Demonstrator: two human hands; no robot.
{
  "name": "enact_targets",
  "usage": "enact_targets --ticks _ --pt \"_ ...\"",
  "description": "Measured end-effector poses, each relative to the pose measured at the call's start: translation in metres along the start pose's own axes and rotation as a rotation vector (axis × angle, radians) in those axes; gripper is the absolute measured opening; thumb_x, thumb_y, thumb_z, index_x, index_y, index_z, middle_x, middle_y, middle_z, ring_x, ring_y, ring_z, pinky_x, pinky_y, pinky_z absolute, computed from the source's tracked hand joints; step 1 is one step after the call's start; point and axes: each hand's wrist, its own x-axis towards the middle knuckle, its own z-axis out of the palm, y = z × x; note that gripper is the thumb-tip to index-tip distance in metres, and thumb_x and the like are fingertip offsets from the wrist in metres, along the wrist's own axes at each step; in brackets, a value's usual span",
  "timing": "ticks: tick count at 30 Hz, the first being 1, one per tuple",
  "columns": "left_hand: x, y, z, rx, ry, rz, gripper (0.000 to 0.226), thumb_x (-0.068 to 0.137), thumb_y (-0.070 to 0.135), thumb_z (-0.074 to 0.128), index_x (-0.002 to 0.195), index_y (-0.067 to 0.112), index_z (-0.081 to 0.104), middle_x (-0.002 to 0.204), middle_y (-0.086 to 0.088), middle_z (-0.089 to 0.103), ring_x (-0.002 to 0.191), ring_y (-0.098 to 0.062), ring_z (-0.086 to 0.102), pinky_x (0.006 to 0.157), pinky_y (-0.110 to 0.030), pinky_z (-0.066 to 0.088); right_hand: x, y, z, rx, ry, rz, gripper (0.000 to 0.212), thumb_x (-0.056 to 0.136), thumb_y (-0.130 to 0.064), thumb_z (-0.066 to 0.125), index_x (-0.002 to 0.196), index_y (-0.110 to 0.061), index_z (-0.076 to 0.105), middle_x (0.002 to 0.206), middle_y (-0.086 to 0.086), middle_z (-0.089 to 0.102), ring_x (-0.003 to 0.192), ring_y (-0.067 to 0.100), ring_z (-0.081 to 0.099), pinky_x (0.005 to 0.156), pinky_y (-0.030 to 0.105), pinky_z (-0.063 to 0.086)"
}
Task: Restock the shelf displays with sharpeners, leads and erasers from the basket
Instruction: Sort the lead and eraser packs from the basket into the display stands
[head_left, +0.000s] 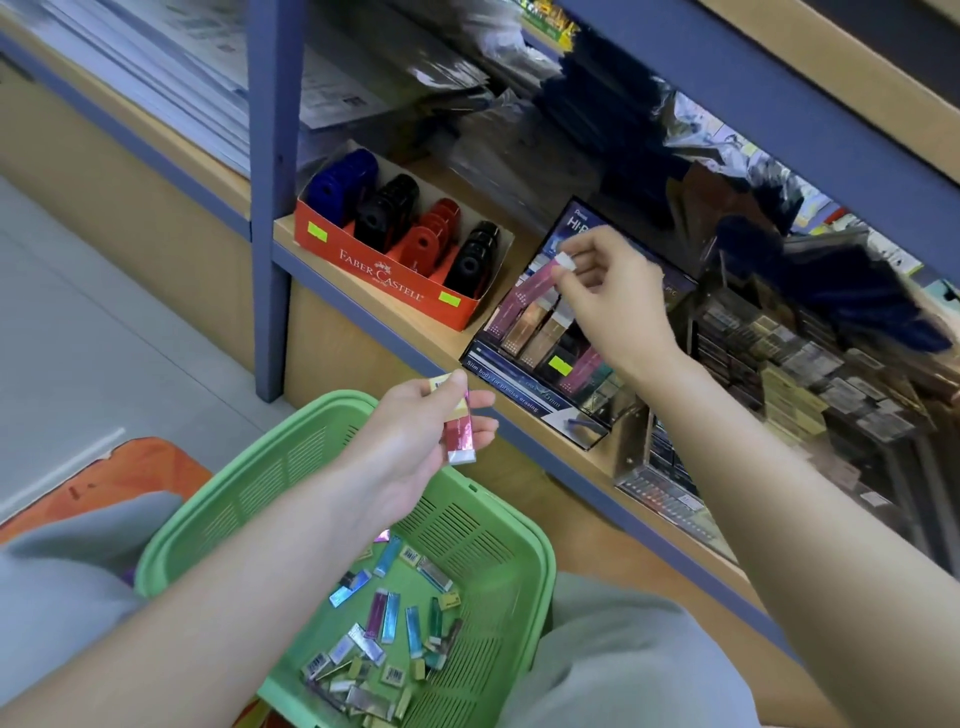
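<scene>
Our right hand pinches a slim pink eraser with a white end between thumb and fingertips, over the dark cardboard display box on the wooden shelf; our left hand grips another pink foil-wrapped eraser above the green plastic basket

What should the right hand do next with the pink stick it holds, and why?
Probably lower it into the dark display: the right hand pinches the pink stick by its white end just above similar sticks standing there, and the left hand holds a second stick over the basket.
</scene>
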Motion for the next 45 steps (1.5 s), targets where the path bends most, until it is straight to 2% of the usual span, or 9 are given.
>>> enact_targets --ticks 6,12,17,21,25,29,34,37,45 --pt "-0.001 0.005 -0.001 -0.015 0.014 -0.008 0.021 0.096 0.020 0.049 0.110 0.005 0.052 0.102 -0.017 0.058 0.084 -0.020 0.066 0.077 -0.032 0.057 0.006 0.003 0.014 -0.124 -0.138 -0.024 0.012 0.089 -0.013 0.063 0.096 -0.021 0.058 0.080 -0.011 0.055 0.071 -0.003 0.053 0.063 0.007 0.040" --pt "0.000 0.011 -0.004 -0.052 0.053 -0.013 0.009 0.095 0.016 0.051 0.091 0.008 0.052 0.105 -0.016 0.055 0.092 -0.022 0.063 0.084 -0.041 0.055 0.014 0.005 0.033 -0.234 -0.160 0.001 0.015 0.083 -0.013 0.071 0.096 -0.018 0.064 0.088 -0.004 0.059 0.079 0.012 0.056 0.076 0.036 0.054" --pt "0.002 0.014 -0.006 -0.081 0.102 0.015 0.008 0.096 0.011 0.051 0.094 0.003 0.053 0.107 -0.014 0.053 0.092 -0.021 0.064 0.081 -0.041 0.056 0.000 -0.008 0.032 -0.293 -0.082 -0.081 0.017 0.093 -0.018 0.058 0.109 -0.014 0.059 0.102 -0.003 0.055 0.088 0.009 0.052 0.079 0.025 0.046" --pt "0.005 0.015 -0.010 -0.087 0.142 0.046 0.010 0.098 0.007 0.048 0.098 -0.001 0.054 0.102 -0.015 0.056 0.088 -0.021 0.065 0.081 -0.039 0.056 -0.038 -0.034 0.027 -0.013 -0.228 0.044 0.010 0.097 -0.024 0.051 0.096 -0.018 0.060 0.079 -0.012 0.058 0.069 0.001 0.054 0.065 0.012 0.044" --pt "0.005 0.015 -0.012 -0.093 0.198 0.092 0.017 0.099 0.009 0.045 0.111 0.000 0.054 0.097 -0.014 0.062 0.092 -0.020 0.064 0.090 -0.037 0.053 -0.073 -0.051 0.029 0.249 -0.472 0.288 0.015 0.092 -0.031 0.060 0.098 -0.017 0.057 0.077 -0.004 0.068 0.066 0.012 0.066 0.070 0.031 0.058" --pt "0.003 0.013 -0.012 -0.087 0.201 0.114 0.016 0.099 0.009 0.045 0.112 0.004 0.052 0.097 -0.013 0.064 0.091 -0.020 0.066 0.088 -0.037 0.054 -0.091 -0.057 0.034 0.533 -0.609 0.478 0.021 0.089 -0.019 0.065 0.104 -0.011 0.052 0.080 0.003 0.067 0.065 0.012 0.067 0.068 0.028 0.059" --pt "-0.002 0.012 -0.011 -0.103 0.098 0.117 0.012 0.095 0.007 0.050 0.106 0.004 0.054 0.102 -0.014 0.067 0.093 -0.020 0.069 0.083 -0.030 0.055 -0.092 -0.046 0.028 0.485 -0.432 0.416 0.002 0.093 -0.012 0.059 0.093 -0.015 0.058 0.080 0.001 0.065 0.073 0.014 0.068 0.071 0.023 0.057" --pt "-0.003 0.013 -0.012 -0.051 0.046 0.130 0.013 0.094 0.009 0.051 0.106 0.005 0.053 0.104 -0.011 0.068 0.087 -0.017 0.071 0.075 -0.025 0.058 -0.077 -0.035 0.014 0.472 -0.225 0.402 0.007 0.095 -0.017 0.055 0.091 -0.018 0.061 0.084 0.002 0.068 0.078 0.015 0.070 0.080 0.035 0.058" --pt "-0.006 0.014 -0.017 0.164 0.060 0.163 0.015 0.090 0.012 0.058 0.103 0.017 0.063 0.105 -0.007 0.058 0.072 -0.010 0.064 0.067 -0.020 0.057 -0.022 -0.013 -0.008 0.100 0.046 0.175 0.005 0.094 -0.018 0.058 0.091 -0.022 0.060 0.080 -0.004 0.066 0.083 0.015 0.067 0.079 0.023 0.054"
